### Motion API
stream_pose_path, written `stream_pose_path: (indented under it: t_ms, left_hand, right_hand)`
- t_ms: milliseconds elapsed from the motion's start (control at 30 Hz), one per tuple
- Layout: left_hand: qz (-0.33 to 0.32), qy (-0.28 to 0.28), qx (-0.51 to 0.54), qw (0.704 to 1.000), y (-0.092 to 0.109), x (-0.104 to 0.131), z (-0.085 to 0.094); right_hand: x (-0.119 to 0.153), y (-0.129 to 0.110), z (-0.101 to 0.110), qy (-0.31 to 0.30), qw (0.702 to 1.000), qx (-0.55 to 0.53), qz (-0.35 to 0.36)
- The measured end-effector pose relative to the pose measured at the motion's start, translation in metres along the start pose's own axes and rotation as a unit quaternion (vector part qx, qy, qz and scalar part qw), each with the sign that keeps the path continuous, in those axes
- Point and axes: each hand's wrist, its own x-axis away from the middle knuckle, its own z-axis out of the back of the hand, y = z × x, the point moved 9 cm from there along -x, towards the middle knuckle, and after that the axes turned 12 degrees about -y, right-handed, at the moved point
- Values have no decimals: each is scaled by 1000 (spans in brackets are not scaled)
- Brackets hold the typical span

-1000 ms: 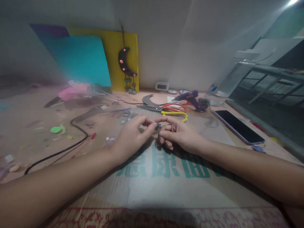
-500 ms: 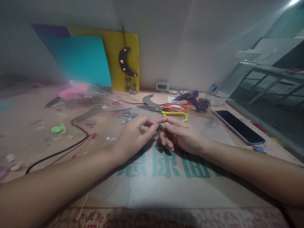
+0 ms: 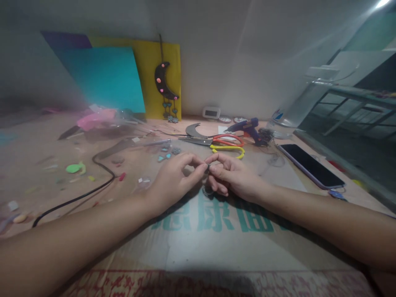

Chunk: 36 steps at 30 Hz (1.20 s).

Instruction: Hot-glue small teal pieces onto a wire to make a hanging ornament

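Head view. Note left hand [image 3: 177, 179] and right hand [image 3: 236, 177] close together above the sheet with green characters [image 3: 216, 243]. See small dark piece [image 3: 208, 166] between the two, pinched by left thumb and forefinger and by right thumb and forefinger, fingertips meeting around it. Cannot tell its shape; mostly covered by fingertips. Remaining right fingers curled below. Can make out thin dark loop [image 3: 206, 191] just under them.

Just beyond hands: note scissors [image 3: 201, 142], open-looped handles red and yellow, blades to the left. Find small teal pieces [image 3: 163, 157] and grey flower-like pieces [image 3: 175, 151] left of scissors, flat grey crescent [image 3: 194, 130] behind the blades.

Farther right: log purple glue gun [image 3: 249, 128], dark tangle [image 3: 266, 134] beside it, clear bottle [image 3: 289, 109], phone [image 3: 312, 165] lying screen up, small blue item [image 3: 337, 194] near its lower end.

Farther left: log black cord [image 3: 74, 200], red piece [image 3: 122, 177], green piece [image 3: 73, 168], blurred pink item [image 3: 95, 119].

At back: note white device [image 3: 211, 112] by the wall, yellow sheet [image 3: 148, 57] upright with dark crescent ornament [image 3: 161, 82] against it, turquoise sheet [image 3: 108, 78] overlapping its left part.
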Motion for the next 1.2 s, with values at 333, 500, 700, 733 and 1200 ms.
stream_pose_path:
  t_ms: [333, 500, 700, 733, 1200]
  left_hand:
    - [17, -30, 46, 998, -7, -3, -6]
    - [29, -32, 55, 998, -7, -3, -6]
    - [41, -28, 34, 998, -5, -4, -3]
    - [42, -26, 33, 998, -5, -4, -2]
    - [40, -18, 71, 997, -11, -3, -3]
  right_hand:
    - [4, -4, 8, 56, 998, 33, 12]
    - [5, -7, 9, 66, 996, 65, 16]
    - [6, -9, 4, 58, 993, 99, 6]
    - [6, -10, 3, 55, 994, 99, 10]
    - [7, -14, 11, 102, 985, 140, 9]
